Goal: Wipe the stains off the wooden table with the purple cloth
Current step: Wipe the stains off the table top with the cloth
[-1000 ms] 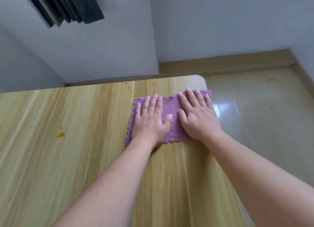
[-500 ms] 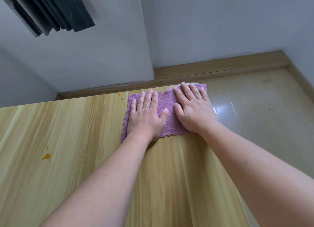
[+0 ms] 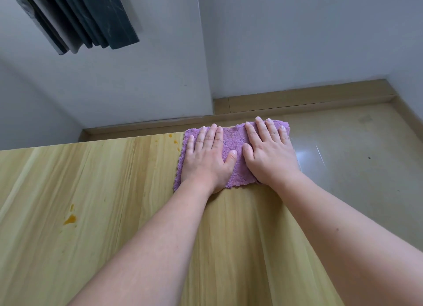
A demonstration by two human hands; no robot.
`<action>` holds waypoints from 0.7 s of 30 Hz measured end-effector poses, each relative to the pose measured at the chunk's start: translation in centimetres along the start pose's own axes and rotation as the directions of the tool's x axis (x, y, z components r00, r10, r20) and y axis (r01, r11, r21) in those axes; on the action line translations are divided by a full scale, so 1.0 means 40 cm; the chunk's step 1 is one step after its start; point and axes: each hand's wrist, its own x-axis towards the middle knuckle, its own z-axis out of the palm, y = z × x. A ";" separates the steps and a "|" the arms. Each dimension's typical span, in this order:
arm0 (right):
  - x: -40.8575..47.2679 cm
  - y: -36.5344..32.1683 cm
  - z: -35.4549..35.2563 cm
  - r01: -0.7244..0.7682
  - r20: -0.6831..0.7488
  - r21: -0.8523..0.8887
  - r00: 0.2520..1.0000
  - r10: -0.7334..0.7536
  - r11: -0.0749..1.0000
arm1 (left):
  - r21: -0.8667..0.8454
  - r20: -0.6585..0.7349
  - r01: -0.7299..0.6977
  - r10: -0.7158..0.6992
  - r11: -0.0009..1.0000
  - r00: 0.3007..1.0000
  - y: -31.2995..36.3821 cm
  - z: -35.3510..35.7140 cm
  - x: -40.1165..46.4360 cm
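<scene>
The purple cloth (image 3: 233,141) lies flat at the far right corner of the wooden table (image 3: 114,202), its far edge reaching the table's back edge. My left hand (image 3: 206,161) presses on the cloth's left half with straight fingers. My right hand (image 3: 269,154) presses flat on its right half, fingertips at the cloth's far edge. Small orange stains (image 3: 175,142) sit just left of the cloth near the back edge. A larger orange stain (image 3: 69,219) marks the table's left part.
The table's right edge runs under my right forearm, with glossy tiled floor (image 3: 354,157) beyond it. A white wall and a wooden skirting board (image 3: 297,99) stand behind the table. Dark slabs (image 3: 75,17) lean against the wall at the upper left.
Both hands have pushed the cloth away from me, from a little short of the corner up to the table's far edge.
</scene>
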 end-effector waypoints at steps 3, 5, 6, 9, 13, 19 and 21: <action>0.005 -0.032 0.004 -0.002 0.013 -0.008 1.000 0.002 1.000 | -0.003 0.002 -0.020 0.020 1.000 1.000 -0.043 -0.006 -0.002; 0.015 -0.065 0.011 0.019 0.029 0.004 0.999 -0.020 1.000 | -0.008 0.001 -0.016 0.016 1.000 1.000 -0.089 -0.011 0.000; 0.020 -0.086 0.017 0.028 0.033 0.012 0.999 -0.028 1.000 | -0.006 0.000 -0.011 0.011 1.000 1.000 -0.114 -0.014 0.000; 0.031 -0.164 0.037 0.043 0.034 0.029 0.998 -0.044 0.999 | 0.004 0.000 0.008 -0.008 1.000 1.000 -0.193 -0.024 -0.006; 0.042 -0.287 0.062 0.074 0.034 0.050 0.997 -0.076 0.996 | 0.017 0.000 0.038 -0.038 0.999 0.999 -0.321 -0.043 -0.026; 0.072 -0.386 0.084 0.123 0.020 0.065 0.992 -0.124 0.990 | 0.028 0.002 0.084 -0.084 0.996 0.996 -0.433 -0.061 -0.027; 0.071 -0.389 0.088 0.123 0.018 0.050 0.992 -0.124 0.991 | 0.028 0.009 0.086 -0.087 0.996 0.996 -0.435 -0.059 -0.028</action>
